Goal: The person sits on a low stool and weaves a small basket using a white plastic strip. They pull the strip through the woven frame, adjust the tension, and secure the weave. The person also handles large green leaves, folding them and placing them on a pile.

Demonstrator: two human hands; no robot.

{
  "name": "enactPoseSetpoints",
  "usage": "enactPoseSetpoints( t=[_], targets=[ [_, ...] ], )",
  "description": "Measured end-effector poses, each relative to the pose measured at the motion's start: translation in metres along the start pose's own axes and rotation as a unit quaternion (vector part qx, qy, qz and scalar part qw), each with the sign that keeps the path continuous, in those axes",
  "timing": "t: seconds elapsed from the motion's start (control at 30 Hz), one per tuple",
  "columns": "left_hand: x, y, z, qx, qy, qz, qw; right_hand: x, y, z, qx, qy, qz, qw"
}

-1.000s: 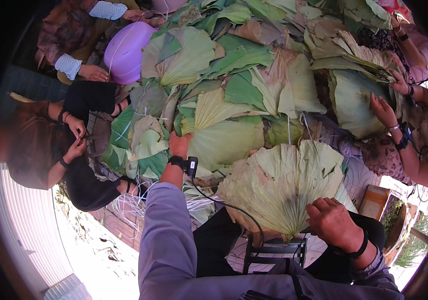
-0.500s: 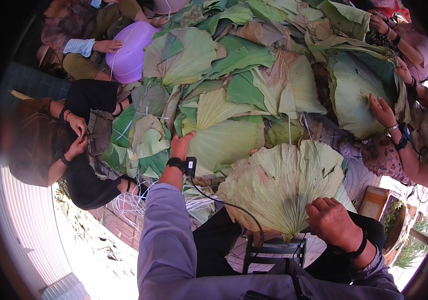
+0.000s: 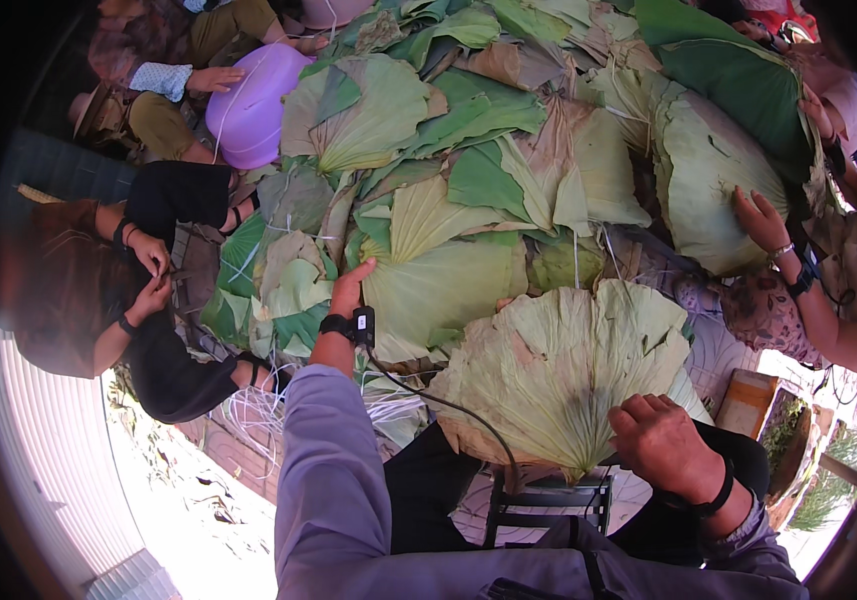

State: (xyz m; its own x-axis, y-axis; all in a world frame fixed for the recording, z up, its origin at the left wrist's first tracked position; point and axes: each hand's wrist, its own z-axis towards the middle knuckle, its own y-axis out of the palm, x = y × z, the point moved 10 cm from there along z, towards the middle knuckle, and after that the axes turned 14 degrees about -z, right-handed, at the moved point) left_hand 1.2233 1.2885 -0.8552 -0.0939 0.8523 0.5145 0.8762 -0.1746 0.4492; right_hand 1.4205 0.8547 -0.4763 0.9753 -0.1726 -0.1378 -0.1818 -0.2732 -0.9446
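Observation:
A broad, pale green lotus leaf (image 3: 558,370) with brownish edges fans out over my lap. My right hand (image 3: 665,445) is closed at its right side, near the point where the veins meet; the curled fingers partly hide what they grip. Farther left, my left hand (image 3: 346,295) is at the left edge of another yellow-green lotus leaf (image 3: 458,285) on the pile. Its thumb shows along that edge, while the other fingers are mostly hidden by the leaf. A black strap with a small box and cable sits on my left wrist.
A large heap of layered lotus leaves (image 3: 498,110) fills the middle. Co-workers sit at left and right; one at right handles a big leaf (image 3: 713,180). A purple basin (image 3: 258,105) stands far left. White strings (image 3: 248,415) lie near left, and a dark stool (image 3: 548,505) is before me.
My left hand has shifted slightly left and its thumb has straightened. My right hand stays on its leaf. At far right, a co-worker has raised a dark green leaf.

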Motion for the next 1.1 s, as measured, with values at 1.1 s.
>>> enactPoseSetpoints(
  t=[1.1],
  targets=[
    [0.14, 0.088, -0.169, 0.03, 0.29, 0.183, 0.939, -0.015, -0.009, -0.032, 0.068, -0.035, -0.032, 0.997]
  ],
)
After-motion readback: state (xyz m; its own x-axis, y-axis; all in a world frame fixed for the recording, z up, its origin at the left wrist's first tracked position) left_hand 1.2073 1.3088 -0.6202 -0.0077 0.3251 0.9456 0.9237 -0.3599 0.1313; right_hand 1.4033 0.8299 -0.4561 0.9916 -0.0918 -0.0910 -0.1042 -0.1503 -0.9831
